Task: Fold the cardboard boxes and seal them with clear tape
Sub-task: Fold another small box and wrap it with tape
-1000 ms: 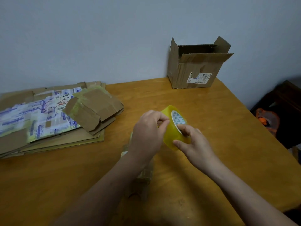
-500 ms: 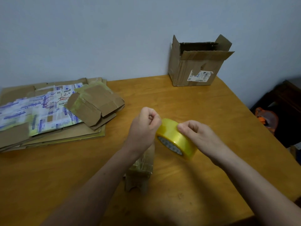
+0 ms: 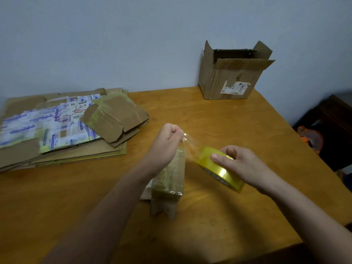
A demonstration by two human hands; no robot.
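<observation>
Flattened cardboard stack far left on table, then left hand fisted, pinching tape end above small taped box, w/ right hand gripping tape roll tilted, open box at back.

wooden table | grey wall | orange object far right

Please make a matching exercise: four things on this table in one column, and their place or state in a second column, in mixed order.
1. tape roll
2. open cardboard box
3. flattened cardboard stack
4. small taped box

a. far edge of the table, by the wall
b. held in the right hand
c. left side of the table
d. standing below the left hand

Pairs: 1-b, 2-a, 3-c, 4-d
</observation>
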